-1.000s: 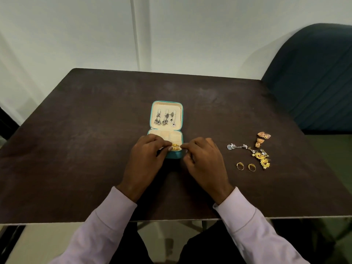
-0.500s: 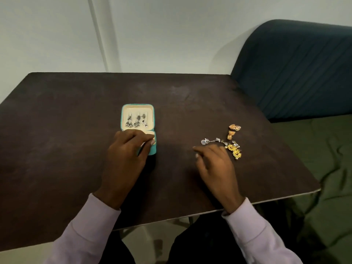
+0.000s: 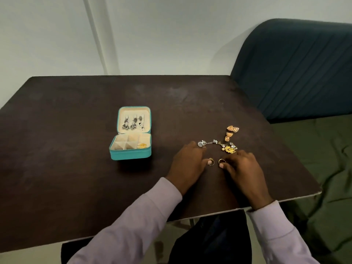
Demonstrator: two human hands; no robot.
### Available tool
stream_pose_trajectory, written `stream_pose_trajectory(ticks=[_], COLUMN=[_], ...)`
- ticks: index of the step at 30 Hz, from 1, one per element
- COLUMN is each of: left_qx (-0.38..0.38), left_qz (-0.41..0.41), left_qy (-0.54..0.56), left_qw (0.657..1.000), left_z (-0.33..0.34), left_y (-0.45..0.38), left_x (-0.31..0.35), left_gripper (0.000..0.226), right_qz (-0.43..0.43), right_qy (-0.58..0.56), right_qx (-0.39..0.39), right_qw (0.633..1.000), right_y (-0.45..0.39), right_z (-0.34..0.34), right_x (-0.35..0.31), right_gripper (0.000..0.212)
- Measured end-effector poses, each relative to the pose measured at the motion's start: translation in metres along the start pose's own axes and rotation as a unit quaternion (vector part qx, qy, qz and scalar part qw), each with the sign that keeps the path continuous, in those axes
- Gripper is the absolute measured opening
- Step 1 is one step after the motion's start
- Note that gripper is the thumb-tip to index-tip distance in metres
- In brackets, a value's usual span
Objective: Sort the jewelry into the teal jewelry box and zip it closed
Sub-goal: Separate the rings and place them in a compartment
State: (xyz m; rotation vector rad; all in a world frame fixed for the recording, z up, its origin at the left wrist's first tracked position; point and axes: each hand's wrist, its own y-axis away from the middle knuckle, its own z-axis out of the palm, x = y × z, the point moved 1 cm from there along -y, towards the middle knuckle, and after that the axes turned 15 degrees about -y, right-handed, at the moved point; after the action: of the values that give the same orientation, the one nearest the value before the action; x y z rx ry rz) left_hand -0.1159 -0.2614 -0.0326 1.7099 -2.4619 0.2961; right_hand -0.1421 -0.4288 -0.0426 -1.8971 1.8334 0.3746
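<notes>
1. My teal jewelry box (image 3: 131, 152) lay open on the dark table (image 3: 66, 149), off to the left of my hands. It was unzipped so I could drop things in.
2. Silver earrings (image 3: 132, 122) hung in its lid, and a gold piece (image 3: 142, 145) sat in the right pocket of its tray.
3. My left hand (image 3: 187, 161) rested by one gold ring (image 3: 211, 161). My thumb touched it, but I cannot tell if I pinched it.
4. My right hand (image 3: 241, 166) had its fingers curled at the other gold ring (image 3: 222, 161). I cannot tell if it gripped the ring.
5. I think I was using both hands so I could pick up two rings at once.
6. The silver drop earring (image 3: 207, 143), yellow flower earrings (image 3: 229, 149) and orange bell earrings (image 3: 230, 132) lay just past my fingers, not yet sorted.
</notes>
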Motion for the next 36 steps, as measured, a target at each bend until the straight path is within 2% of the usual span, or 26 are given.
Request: stream_pose_trajectory(ticks=[8, 18, 22, 28, 32, 36], left_qx=[-0.030, -0.021, -0.024, -0.025, -0.014, 0.037], left_qz=[0.006, 0.007, 0.017, 0.025, 0.020, 0.013], left_qy=[-0.015, 0.033, 0.027, 0.023, 0.052, 0.094], left_qw=[0.999, 0.999, 0.999, 0.999, 0.998, 0.995], left_z=[0.010, 0.007, 0.009, 0.010, 0.004, -0.013], left_y=[-0.004, -0.003, -0.003, -0.005, -0.001, 0.006], left_x=[0.002, 0.007, 0.011, 0.014, 0.014, 0.011], left_gripper=[0.026, 0.026, 0.032, 0.023, 0.019, 0.021], right_qz=[-0.017, -0.020, -0.010, -0.010, 0.009, 0.041], right_qy=[-0.068, -0.099, -0.109, -0.120, -0.196, -0.334], right_qx=[0.012, 0.018, 0.028, 0.027, 0.022, 0.023], right_qw=[0.997, 0.995, 0.994, 0.992, 0.980, 0.941], right_y=[0.000, 0.003, 0.002, 0.002, 0.002, 0.002], right_z=[-0.003, 0.000, -0.002, -0.003, -0.005, -0.008], right_x=[0.002, 0.006, 0.005, 0.005, 0.003, -0.007], right_gripper=[0.007, 0.010, 0.011, 0.013, 0.015, 0.011])
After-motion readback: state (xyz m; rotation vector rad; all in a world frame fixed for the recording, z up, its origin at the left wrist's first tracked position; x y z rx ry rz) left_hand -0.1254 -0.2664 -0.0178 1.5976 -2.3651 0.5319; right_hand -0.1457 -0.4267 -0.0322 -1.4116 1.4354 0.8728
